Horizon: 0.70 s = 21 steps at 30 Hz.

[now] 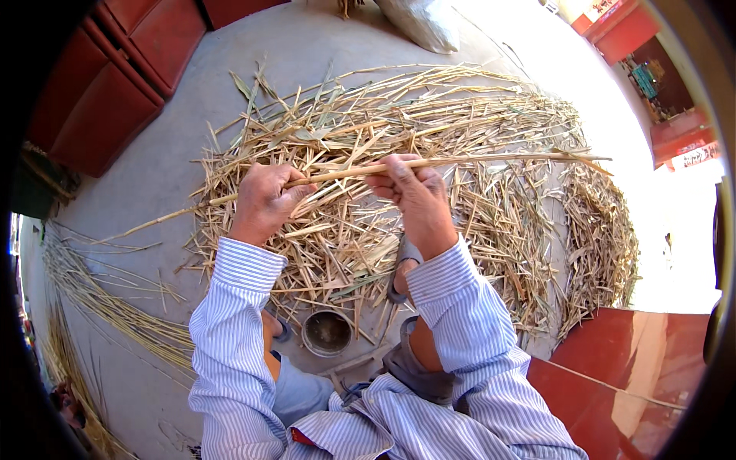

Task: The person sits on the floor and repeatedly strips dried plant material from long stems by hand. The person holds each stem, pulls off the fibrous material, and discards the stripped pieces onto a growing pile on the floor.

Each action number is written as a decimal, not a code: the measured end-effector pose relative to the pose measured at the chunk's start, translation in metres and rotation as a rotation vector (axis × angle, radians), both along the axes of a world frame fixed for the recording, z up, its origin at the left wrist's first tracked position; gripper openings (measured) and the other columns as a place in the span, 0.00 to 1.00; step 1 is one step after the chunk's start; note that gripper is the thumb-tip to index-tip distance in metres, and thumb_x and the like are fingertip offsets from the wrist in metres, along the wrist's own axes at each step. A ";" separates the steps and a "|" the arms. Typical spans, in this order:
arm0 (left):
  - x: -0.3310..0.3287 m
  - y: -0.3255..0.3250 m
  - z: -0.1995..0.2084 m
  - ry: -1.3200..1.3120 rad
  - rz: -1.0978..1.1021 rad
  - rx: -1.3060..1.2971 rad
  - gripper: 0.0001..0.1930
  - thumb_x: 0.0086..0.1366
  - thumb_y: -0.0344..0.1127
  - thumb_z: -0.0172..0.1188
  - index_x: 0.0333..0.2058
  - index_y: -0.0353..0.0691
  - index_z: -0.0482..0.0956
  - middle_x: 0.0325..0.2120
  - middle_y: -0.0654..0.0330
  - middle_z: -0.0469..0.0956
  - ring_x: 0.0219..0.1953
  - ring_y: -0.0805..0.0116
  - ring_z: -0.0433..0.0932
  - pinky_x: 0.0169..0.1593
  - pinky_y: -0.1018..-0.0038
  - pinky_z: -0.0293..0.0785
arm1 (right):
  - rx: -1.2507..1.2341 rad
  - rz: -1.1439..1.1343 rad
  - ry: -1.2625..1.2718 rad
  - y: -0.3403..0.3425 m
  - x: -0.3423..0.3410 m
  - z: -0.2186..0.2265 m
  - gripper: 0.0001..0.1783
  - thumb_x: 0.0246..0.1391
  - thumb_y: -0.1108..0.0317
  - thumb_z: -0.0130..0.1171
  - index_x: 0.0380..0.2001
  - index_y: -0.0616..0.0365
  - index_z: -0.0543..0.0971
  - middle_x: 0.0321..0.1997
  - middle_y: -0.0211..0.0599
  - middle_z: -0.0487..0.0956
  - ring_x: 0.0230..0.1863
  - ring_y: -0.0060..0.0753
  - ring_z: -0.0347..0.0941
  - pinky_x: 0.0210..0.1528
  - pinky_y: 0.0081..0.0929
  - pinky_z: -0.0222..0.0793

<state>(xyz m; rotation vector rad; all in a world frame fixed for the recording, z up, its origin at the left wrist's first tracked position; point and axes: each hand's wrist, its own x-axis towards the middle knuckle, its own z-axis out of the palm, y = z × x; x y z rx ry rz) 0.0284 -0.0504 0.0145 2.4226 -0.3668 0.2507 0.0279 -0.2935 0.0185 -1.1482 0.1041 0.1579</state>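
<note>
1. Left hand [267, 198] and right hand [418, 195] — both closed on one dry stalk [349, 174], held above straw litter [345, 249].
2. Apparent step: stripping; next move likely calls for steady left hold, right pull.

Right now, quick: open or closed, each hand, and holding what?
Left hand: closed, holding a stalk.
Right hand: closed, holding the same stalk.
</note>
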 end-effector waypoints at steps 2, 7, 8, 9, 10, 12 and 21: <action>0.005 0.012 0.000 0.126 0.045 -0.078 0.11 0.52 0.41 0.69 0.26 0.40 0.83 0.18 0.58 0.78 0.23 0.61 0.74 0.35 0.65 0.65 | -0.021 -0.154 -0.051 -0.028 0.007 0.000 0.13 0.63 0.62 0.56 0.39 0.63 0.78 0.36 0.39 0.83 0.33 0.25 0.81 0.33 0.16 0.78; 0.004 0.022 -0.006 0.046 -0.058 -0.056 0.10 0.52 0.39 0.69 0.27 0.40 0.83 0.19 0.58 0.78 0.23 0.62 0.74 0.34 0.66 0.65 | -0.124 -0.178 -0.030 -0.041 0.003 0.002 0.13 0.62 0.62 0.57 0.41 0.62 0.77 0.36 0.40 0.83 0.35 0.28 0.81 0.36 0.19 0.76; 0.005 0.006 -0.002 -0.040 -0.126 0.004 0.10 0.53 0.41 0.68 0.28 0.40 0.83 0.19 0.58 0.78 0.24 0.62 0.75 0.34 0.67 0.65 | -0.116 -0.157 -0.034 -0.036 0.001 0.003 0.13 0.62 0.62 0.57 0.41 0.62 0.76 0.36 0.40 0.83 0.36 0.28 0.81 0.37 0.19 0.76; 0.005 -0.007 -0.004 -0.074 -0.117 -0.015 0.10 0.53 0.39 0.69 0.29 0.40 0.83 0.20 0.59 0.78 0.24 0.63 0.74 0.34 0.68 0.65 | -0.104 -0.123 -0.049 -0.029 -0.001 0.004 0.13 0.62 0.62 0.57 0.41 0.62 0.76 0.37 0.40 0.83 0.36 0.28 0.81 0.37 0.19 0.76; 0.003 -0.020 -0.009 -0.108 -0.108 -0.033 0.09 0.53 0.38 0.69 0.29 0.40 0.83 0.20 0.59 0.78 0.25 0.63 0.74 0.34 0.68 0.65 | -0.092 -0.089 -0.063 -0.020 -0.004 0.005 0.14 0.62 0.62 0.58 0.42 0.62 0.76 0.37 0.40 0.83 0.36 0.28 0.81 0.37 0.20 0.76; 0.000 -0.037 -0.001 -0.053 -0.063 -0.036 0.08 0.55 0.36 0.69 0.30 0.39 0.83 0.21 0.61 0.79 0.26 0.69 0.75 0.34 0.73 0.67 | -0.056 -0.049 -0.080 -0.014 -0.007 0.003 0.14 0.62 0.62 0.58 0.42 0.63 0.76 0.38 0.41 0.83 0.38 0.28 0.81 0.38 0.20 0.76; 0.016 0.020 0.016 -0.038 0.319 -0.946 0.10 0.60 0.39 0.68 0.31 0.38 0.80 0.24 0.65 0.80 0.21 0.85 0.69 0.25 0.87 0.64 | -0.072 -0.134 0.061 -0.042 0.008 -0.015 0.11 0.61 0.66 0.57 0.40 0.63 0.76 0.38 0.42 0.83 0.36 0.29 0.82 0.34 0.17 0.79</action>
